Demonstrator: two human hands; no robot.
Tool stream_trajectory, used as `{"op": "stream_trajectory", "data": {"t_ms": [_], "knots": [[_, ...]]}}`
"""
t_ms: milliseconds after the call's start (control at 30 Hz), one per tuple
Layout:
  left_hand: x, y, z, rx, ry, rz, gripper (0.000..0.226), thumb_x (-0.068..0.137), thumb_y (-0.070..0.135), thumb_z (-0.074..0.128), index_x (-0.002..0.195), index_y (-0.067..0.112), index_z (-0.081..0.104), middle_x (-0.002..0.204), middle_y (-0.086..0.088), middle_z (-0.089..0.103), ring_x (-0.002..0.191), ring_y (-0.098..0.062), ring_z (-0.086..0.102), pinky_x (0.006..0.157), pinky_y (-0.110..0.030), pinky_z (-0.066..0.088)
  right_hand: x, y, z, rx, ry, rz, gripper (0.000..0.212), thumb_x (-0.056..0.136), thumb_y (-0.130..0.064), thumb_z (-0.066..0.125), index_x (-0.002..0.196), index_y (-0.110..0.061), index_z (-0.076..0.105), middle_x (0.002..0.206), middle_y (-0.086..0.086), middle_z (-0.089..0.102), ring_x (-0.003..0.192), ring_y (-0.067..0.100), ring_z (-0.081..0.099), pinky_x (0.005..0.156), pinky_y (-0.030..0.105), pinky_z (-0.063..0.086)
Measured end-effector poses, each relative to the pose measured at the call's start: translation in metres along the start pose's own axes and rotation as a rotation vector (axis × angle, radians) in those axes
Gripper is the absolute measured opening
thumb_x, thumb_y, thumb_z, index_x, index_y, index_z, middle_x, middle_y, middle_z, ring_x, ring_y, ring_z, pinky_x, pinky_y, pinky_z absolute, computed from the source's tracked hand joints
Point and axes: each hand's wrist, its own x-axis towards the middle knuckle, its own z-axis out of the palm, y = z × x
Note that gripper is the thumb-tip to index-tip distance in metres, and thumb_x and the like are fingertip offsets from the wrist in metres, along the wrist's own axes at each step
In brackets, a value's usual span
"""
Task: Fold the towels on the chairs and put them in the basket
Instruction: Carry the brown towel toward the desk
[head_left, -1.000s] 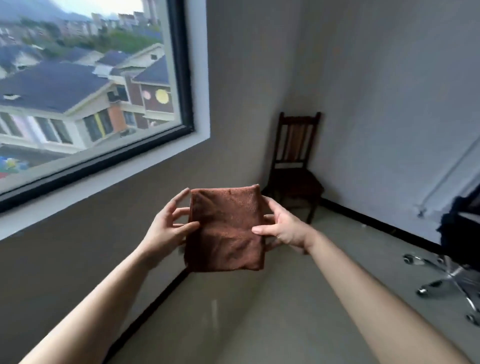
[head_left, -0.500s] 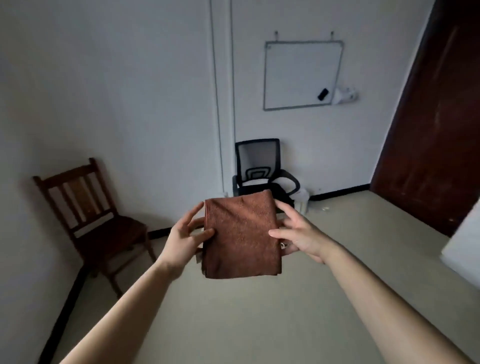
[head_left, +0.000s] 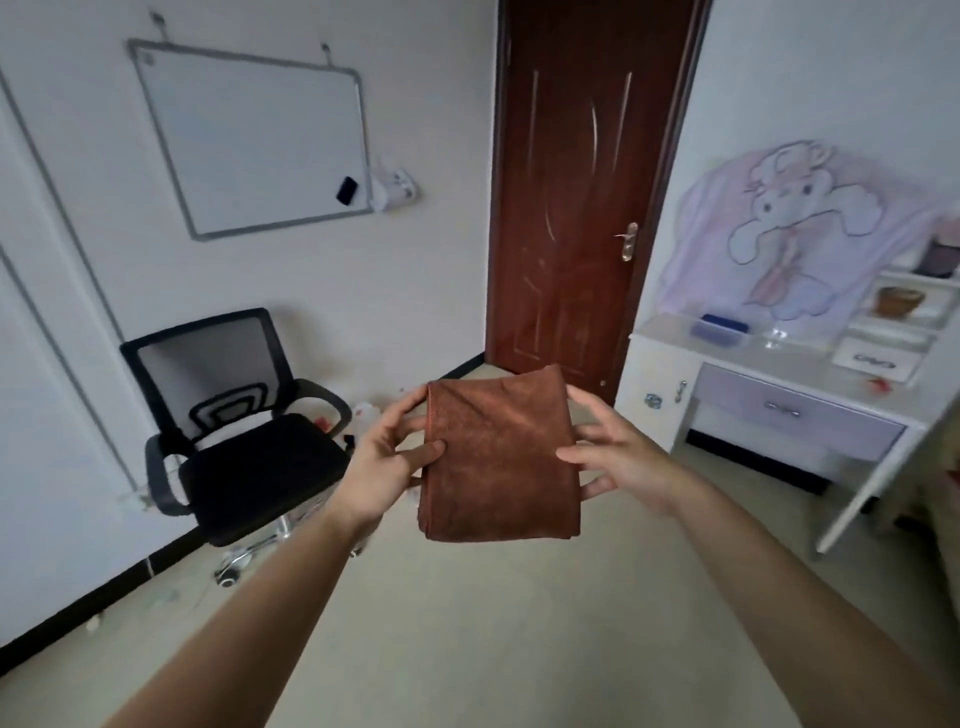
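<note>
Two hands up at frame centre | folded brown towel (head_left: 498, 457) held in mid-air between them | left hand (head_left: 387, 460) pinches its left edge, thumb in front, fingers behind | right hand (head_left: 621, 462) fingers spread, thumb pinching right edge | black office chair (head_left: 249, 441) at left.

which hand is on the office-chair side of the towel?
The left hand, gripping the left edge of the brown towel, with the black office chair beyond it. The right hand holds the edge toward the white desk.
</note>
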Motion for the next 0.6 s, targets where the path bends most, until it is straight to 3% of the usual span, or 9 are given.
{"op": "stream_trajectory", "data": {"t_ms": [100, 233, 367, 600], "knots": [[0.08, -0.01, 0.012, 0.005, -0.126, 0.009, 0.066, 0.09, -0.004, 0.063, 0.142, 0.034, 0.047, 0.119, -0.002, 0.07, 0.108, -0.019, 0.069, 0.069, -0.03, 0.058, 0.035, 0.002, -0.029, 0.004, 0.113, 0.025, 0.076, 0.093, -0.006, 0.067, 0.15, -0.045, 0.033, 0.116, 0.0, 0.071, 0.099, 0.018, 0.074, 0.071, 0.039, 0.062], [0.18, -0.015, 0.046, 0.014, -0.29, -0.011, 0.068, 0.09, -0.004, 0.064, 0.143, 0.035, 0.045, 0.117, 0.002, 0.071, 0.104, -0.022, 0.07, 0.071, -0.033, 0.057, 0.067, 0.002, -0.078, 0.04, 0.268, 0.038, 0.073, 0.092, -0.005, 0.067, 0.142, -0.051, 0.042, 0.125, 0.009, 0.065, 0.104, 0.022, 0.072, 0.077, 0.046, 0.062], [0.263, -0.028, 0.106, 0.05, -0.466, -0.005, 0.067, 0.09, -0.001, 0.065, 0.144, 0.034, 0.044, 0.119, 0.004, 0.07, 0.11, -0.018, 0.067, 0.075, -0.033, 0.059, 0.081, 0.019, -0.135, 0.071, 0.423, 0.067, 0.073, 0.093, -0.005, 0.066, 0.143, -0.051, 0.04, 0.127, 0.007, 0.063, 0.103, 0.019, 0.072, 0.074, 0.039, 0.062], [0.396, -0.074, 0.242, 0.083, -0.653, -0.002, 0.065, 0.091, -0.003, 0.064, 0.14, 0.036, 0.046, 0.121, 0.002, 0.069, 0.108, -0.014, 0.068, 0.075, -0.031, 0.06, 0.128, 0.084, -0.265, 0.13, 0.601, 0.091, 0.075, 0.092, -0.001, 0.065, 0.14, -0.053, 0.043, 0.124, 0.007, 0.065, 0.103, 0.02, 0.072, 0.075, 0.044, 0.062]]}}
